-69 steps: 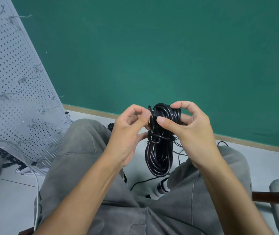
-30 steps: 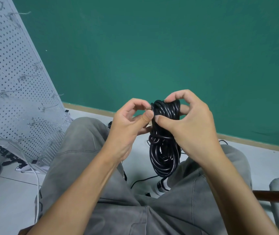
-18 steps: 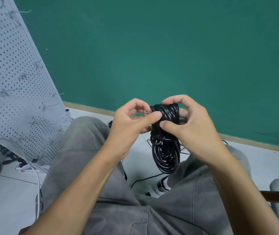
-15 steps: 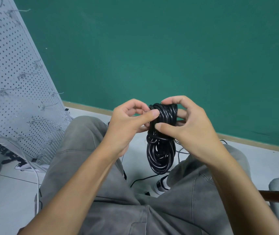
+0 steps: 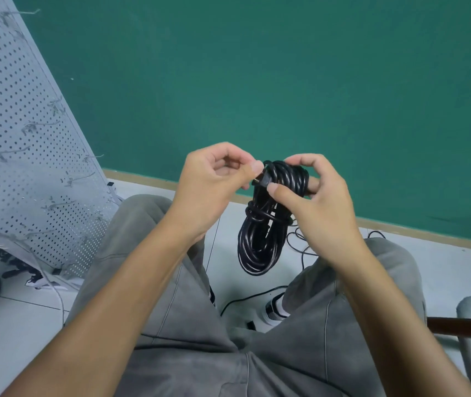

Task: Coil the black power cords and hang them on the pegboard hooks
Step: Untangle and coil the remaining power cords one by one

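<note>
Nearest the camera, grey trousers are seen across the lap, and just beyond the knees the coiled black cord is held up in the air between both hands. The right hand is curled round the top of the bundle, thumb pressed on the front of the loops. The left hand is closed in a pinch at what looks like the cord's plug end, right at the top of the coil — the two hands are almost touching there. A turn of cord is already wrapped across the bundle's waist, so the coiling of this cord is judged nearly done; only the end is left to be tucked or secured. Hanging has not been done. Down on the pale floor, a thin loose cable is trailed between the feet — more may be left to coil. Farther left, the white pegboard is leaned against the green wall; its hooks carry no black cord in view. No containers are seen.
</note>
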`<state>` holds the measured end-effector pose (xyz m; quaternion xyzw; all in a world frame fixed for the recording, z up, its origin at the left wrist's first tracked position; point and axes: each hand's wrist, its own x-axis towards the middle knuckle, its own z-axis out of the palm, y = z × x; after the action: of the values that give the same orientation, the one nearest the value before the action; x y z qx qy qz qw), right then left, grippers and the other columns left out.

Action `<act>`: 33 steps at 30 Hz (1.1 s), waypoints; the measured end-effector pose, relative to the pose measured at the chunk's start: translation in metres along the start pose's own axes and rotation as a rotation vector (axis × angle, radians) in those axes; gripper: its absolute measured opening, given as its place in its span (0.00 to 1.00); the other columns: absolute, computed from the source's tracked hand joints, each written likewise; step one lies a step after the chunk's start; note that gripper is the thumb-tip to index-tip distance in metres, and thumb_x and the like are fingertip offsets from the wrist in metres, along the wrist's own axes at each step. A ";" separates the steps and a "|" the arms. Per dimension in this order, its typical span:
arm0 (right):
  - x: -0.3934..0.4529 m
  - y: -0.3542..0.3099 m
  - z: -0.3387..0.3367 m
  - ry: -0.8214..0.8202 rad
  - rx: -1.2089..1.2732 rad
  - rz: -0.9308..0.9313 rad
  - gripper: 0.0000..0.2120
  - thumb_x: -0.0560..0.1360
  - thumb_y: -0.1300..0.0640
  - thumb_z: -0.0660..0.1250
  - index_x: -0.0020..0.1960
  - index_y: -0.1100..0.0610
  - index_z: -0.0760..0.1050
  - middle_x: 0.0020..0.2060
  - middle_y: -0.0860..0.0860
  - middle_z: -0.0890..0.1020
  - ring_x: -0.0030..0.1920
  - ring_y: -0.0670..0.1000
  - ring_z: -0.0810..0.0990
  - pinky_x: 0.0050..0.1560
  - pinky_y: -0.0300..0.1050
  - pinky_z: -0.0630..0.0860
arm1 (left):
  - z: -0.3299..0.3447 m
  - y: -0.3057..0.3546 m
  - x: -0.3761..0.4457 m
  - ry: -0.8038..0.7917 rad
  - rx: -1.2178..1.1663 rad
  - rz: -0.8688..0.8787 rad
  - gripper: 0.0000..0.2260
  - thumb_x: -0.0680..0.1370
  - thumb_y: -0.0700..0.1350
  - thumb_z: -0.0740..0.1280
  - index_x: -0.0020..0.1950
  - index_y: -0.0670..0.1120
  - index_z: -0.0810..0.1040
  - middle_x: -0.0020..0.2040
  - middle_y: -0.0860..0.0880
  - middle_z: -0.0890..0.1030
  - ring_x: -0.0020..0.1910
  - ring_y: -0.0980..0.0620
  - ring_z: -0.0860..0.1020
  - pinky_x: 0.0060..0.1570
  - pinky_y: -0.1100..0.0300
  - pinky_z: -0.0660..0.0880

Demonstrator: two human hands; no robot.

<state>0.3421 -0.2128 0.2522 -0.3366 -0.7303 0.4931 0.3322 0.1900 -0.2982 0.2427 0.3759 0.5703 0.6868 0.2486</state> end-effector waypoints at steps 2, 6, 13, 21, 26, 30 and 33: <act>0.010 0.003 -0.004 -0.033 0.111 0.028 0.16 0.74 0.62 0.76 0.58 0.49 0.76 0.46 0.54 0.87 0.45 0.54 0.86 0.52 0.53 0.82 | -0.004 0.001 0.006 -0.081 0.009 0.011 0.06 0.75 0.34 0.76 0.49 0.43 0.84 0.41 0.51 0.84 0.41 0.55 0.80 0.50 0.62 0.78; 0.028 0.008 -0.011 -0.166 0.301 0.086 0.17 0.76 0.67 0.73 0.62 0.55 0.76 0.49 0.58 0.87 0.47 0.57 0.85 0.63 0.61 0.79 | -0.010 0.000 0.020 -0.251 0.046 0.047 0.16 0.74 0.30 0.75 0.60 0.41 0.83 0.45 0.49 0.79 0.47 0.53 0.77 0.58 0.61 0.77; 0.055 0.008 -0.015 -0.307 0.425 0.151 0.21 0.74 0.62 0.74 0.66 0.58 0.75 0.52 0.60 0.86 0.48 0.57 0.84 0.58 0.53 0.80 | -0.008 -0.004 0.053 -0.298 0.335 0.316 0.07 0.79 0.43 0.72 0.57 0.49 0.82 0.62 0.52 0.76 0.66 0.50 0.75 0.67 0.49 0.75; 0.101 0.018 0.014 -0.298 0.343 0.216 0.23 0.73 0.52 0.73 0.66 0.55 0.74 0.57 0.60 0.84 0.58 0.57 0.83 0.68 0.67 0.73 | -0.005 -0.023 0.091 -0.100 0.367 0.339 0.06 0.80 0.40 0.70 0.53 0.48 0.75 0.51 0.48 0.84 0.54 0.49 0.83 0.54 0.51 0.81; 0.135 0.039 0.039 -0.312 0.201 0.175 0.18 0.76 0.47 0.70 0.64 0.49 0.79 0.56 0.48 0.85 0.59 0.52 0.83 0.67 0.61 0.76 | -0.021 -0.044 0.130 -0.059 0.468 0.275 0.08 0.77 0.47 0.73 0.50 0.47 0.75 0.46 0.49 0.84 0.46 0.49 0.85 0.50 0.45 0.81; 0.170 0.066 0.058 -0.290 0.148 0.205 0.19 0.81 0.55 0.69 0.71 0.55 0.73 0.57 0.51 0.85 0.53 0.47 0.86 0.61 0.45 0.80 | -0.041 -0.069 0.170 -0.052 0.730 0.161 0.11 0.81 0.52 0.70 0.52 0.47 0.72 0.52 0.47 0.85 0.51 0.45 0.83 0.54 0.44 0.78; 0.193 0.085 0.073 -0.306 0.036 0.245 0.21 0.81 0.53 0.68 0.73 0.53 0.71 0.60 0.50 0.82 0.50 0.42 0.84 0.41 0.27 0.76 | -0.059 -0.094 0.199 -0.070 0.976 0.022 0.12 0.84 0.52 0.65 0.55 0.44 0.70 0.48 0.44 0.82 0.49 0.40 0.80 0.50 0.48 0.75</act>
<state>0.1895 -0.0668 0.1805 -0.3381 -0.7170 0.5880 0.1608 0.0164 -0.1586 0.1941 0.4773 0.8130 0.3290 0.0551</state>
